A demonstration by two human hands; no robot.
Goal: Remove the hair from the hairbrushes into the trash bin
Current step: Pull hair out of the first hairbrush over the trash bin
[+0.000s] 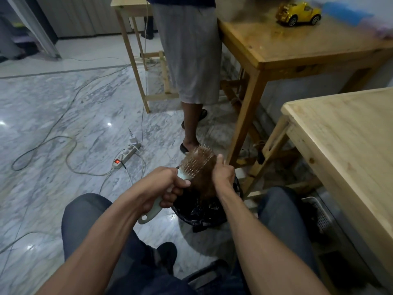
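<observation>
A pale-handled hairbrush (191, 165) with metal pins is held over a trash bin (204, 211) lined with a black bag, on the floor between my knees. My left hand (168, 186) is shut on the brush's handle, whose end sticks out below my fist. Brown hair (202, 179) is matted in the pins and hangs down from the brush head toward the bin. My right hand (223, 172) is closed on that clump of hair at the right side of the brush head.
A person in a grey skirt and sandals (191, 60) stands just beyond the bin. A power strip (127, 154) and cables lie on the marble floor to the left. Wooden tables (344, 145) stand to the right, one bearing a yellow toy car (298, 12). A white basket (321, 213) sits under the near table.
</observation>
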